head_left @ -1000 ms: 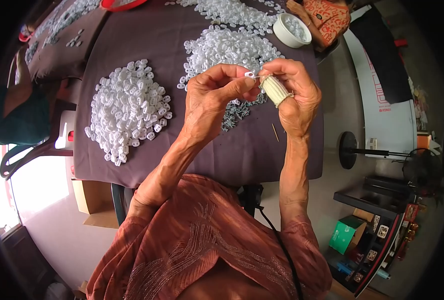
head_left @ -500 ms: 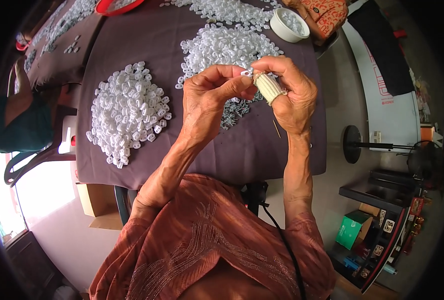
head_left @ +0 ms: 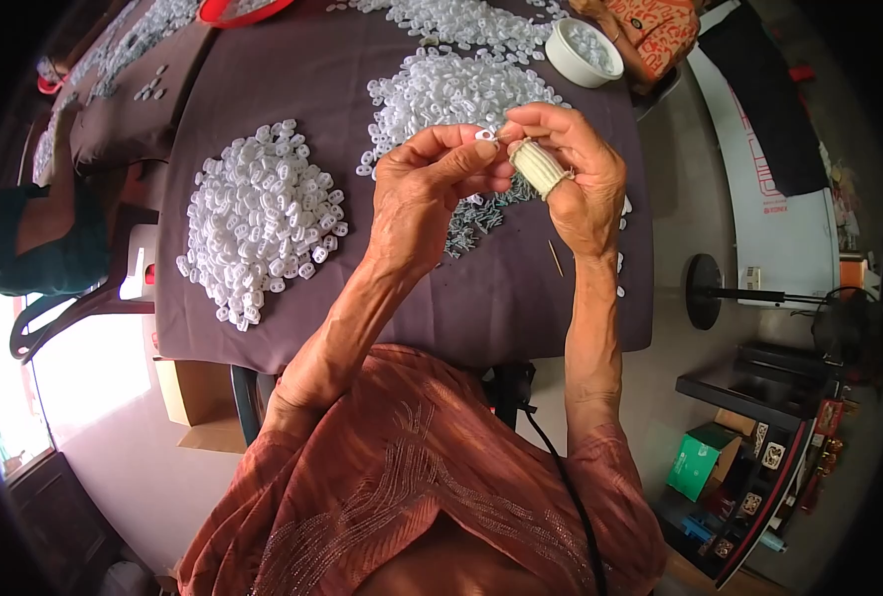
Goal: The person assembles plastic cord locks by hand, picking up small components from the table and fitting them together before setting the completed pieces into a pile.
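My left hand (head_left: 432, 199) and my right hand (head_left: 576, 174) meet above the dark-clothed table (head_left: 521, 308), pinching one small white plastic piece (head_left: 484, 133) between their fingertips. A thick cream cloth wrap (head_left: 541, 167) covers my right thumb. Under my hands lies a patch of small grey metal parts (head_left: 481, 219). A heap of white plastic pieces (head_left: 258, 219) sits to the left of my left hand. A second, looser heap (head_left: 441, 89) spreads just beyond my hands.
A white round bowl (head_left: 584, 52) stands at the far right of the table, a red rim (head_left: 233, 12) at the far edge. A thin wooden stick (head_left: 556, 258) lies near my right wrist. A dark chair (head_left: 54, 298) stands left; a shelf with boxes (head_left: 759, 447) right.
My hands stay together on the small white piece, with only slight finger shifts. The view has tilted a little, so the table sits lower in the picture.
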The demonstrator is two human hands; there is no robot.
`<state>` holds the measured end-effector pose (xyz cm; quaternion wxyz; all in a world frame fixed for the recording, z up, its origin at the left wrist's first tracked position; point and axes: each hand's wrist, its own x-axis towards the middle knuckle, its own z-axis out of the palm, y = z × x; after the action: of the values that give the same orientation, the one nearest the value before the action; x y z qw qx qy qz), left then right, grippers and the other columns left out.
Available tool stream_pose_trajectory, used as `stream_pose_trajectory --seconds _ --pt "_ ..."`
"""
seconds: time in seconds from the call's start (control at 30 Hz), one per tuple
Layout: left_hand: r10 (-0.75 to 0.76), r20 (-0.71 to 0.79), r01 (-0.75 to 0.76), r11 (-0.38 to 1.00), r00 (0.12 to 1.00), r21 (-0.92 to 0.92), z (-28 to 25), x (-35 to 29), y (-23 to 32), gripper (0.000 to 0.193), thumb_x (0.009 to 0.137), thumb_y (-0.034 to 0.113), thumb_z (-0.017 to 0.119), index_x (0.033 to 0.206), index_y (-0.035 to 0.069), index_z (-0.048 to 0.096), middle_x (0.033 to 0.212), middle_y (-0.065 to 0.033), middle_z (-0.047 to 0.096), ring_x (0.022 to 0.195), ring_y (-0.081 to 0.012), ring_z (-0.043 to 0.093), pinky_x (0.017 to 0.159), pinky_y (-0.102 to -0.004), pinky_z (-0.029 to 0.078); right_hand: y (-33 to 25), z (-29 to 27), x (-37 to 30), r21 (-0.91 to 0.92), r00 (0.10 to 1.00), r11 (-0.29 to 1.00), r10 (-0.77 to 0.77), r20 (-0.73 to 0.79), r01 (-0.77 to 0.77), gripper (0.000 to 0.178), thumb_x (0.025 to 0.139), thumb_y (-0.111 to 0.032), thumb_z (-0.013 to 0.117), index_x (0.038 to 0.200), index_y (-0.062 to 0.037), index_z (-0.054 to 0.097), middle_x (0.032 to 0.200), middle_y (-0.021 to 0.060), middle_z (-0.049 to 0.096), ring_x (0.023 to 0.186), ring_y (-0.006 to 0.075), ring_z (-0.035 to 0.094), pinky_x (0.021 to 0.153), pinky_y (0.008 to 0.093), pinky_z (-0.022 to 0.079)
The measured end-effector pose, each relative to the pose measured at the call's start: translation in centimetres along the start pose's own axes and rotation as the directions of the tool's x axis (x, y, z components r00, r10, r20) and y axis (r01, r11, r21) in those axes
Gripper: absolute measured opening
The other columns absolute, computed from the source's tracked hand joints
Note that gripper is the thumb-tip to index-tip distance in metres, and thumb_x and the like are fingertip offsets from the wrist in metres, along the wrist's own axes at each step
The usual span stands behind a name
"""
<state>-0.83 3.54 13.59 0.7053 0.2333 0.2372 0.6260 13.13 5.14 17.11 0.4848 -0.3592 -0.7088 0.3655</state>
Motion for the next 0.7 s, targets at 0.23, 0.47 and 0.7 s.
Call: stream_pose_trajectory --seconds 0.23,0.47,0.7 --pt "-0.023 -0.009 0.023 1.0 1.0 -0.021 0.0 0.0 0.0 0.015 0.078 0.004 0.06 0.088 -0.005 0.055 0.082 -0.0137 0.061 0.068 -0.0201 0.062 0.065 -0.0289 0.052 0.2 -0.1 0.3 0.012 0.999 0.999 0.05 0.003 -0.05 0.024 0.073 0.002 0.044 0.092 0.0017 0.059 0.084 0.0058 0.061 0.078 0.0108 0.058 0.071 0.0219 0.046" --pt "-0.056 0.012 0.056 0.998 0.998 0.023 -0.5 0.2 0.4 0.014 0.078 0.005 0.06 0.087 -0.005 0.057 0.08 -0.0123 0.061 0.069 -0.0194 0.062 0.065 -0.0291 0.052 0.5 -0.1 0.6 -0.09 0.999 0.996 -0.01 0.053 0.015 0.023 0.072 0.003 0.044 0.088 -0.0012 0.06 0.08 0.0024 0.06 0.075 0.0081 0.057 0.067 0.0203 0.044" --pt "-0.142 0.016 0.139 0.983 0.99 0.116 -1.1 0.7 1.4 0.015 0.078 0.008 0.061 0.086 -0.005 0.058 0.076 -0.013 0.061 0.067 -0.0201 0.062 0.062 -0.0289 0.053 1.2 0.0 1.3 -0.122 0.991 0.99 -0.059 0.119 0.073 0.022 0.068 0.004 0.045 0.085 -0.0025 0.059 0.073 0.0044 0.062 0.068 0.01 0.058 0.061 0.022 0.045"
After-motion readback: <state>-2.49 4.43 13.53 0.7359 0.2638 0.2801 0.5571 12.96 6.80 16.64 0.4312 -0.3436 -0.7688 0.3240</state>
